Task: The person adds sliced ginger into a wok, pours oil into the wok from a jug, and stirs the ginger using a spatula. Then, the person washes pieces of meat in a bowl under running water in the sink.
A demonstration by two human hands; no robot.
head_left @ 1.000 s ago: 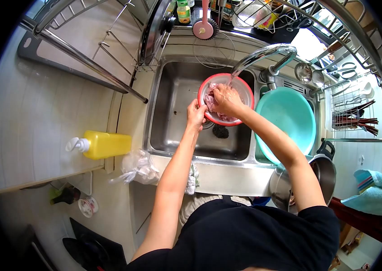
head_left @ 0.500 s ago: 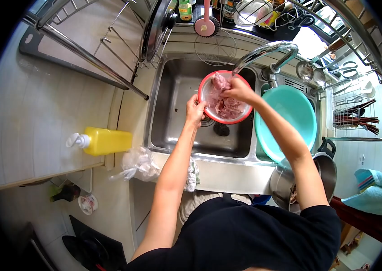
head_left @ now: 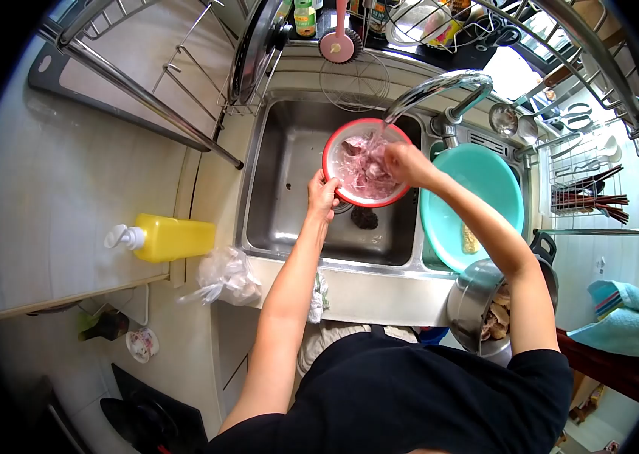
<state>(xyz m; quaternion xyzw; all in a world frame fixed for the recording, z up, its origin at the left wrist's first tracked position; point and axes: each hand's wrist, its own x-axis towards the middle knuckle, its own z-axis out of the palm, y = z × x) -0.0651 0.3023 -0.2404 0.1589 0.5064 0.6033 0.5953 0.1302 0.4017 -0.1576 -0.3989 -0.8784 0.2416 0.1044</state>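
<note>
My left hand [head_left: 322, 197] is closed on the rim of a white bowl with a red edge [head_left: 328, 141], thumb over the lip. Pieces of raw meat [head_left: 361, 178] lie in pinkish water inside it. My right hand [head_left: 408, 165] is down in the bowl at its right side, its fingers curled on the meat and blurred by motion. Water runs from the curved chrome tap [head_left: 433, 82] just above. The bowl is held over the steel sink [head_left: 289, 219], and a dark clump [head_left: 365, 218] lies near the drain below it.
Right of the sink stands a turquoise basin [head_left: 497, 178] with a yellowish piece [head_left: 470, 239] in it. Nearer me is a steel pot [head_left: 465, 303] holding brownish pieces. A yellow pump bottle [head_left: 176, 238] and a plastic bag [head_left: 230, 276] sit left. Wire racks [head_left: 592, 178] flank both sides.
My right hand has lowered the piece of meat from under the tap into the bowl, where the contents look stirred. The yellowish piece in the basin and more of the pot's contents now show.
</note>
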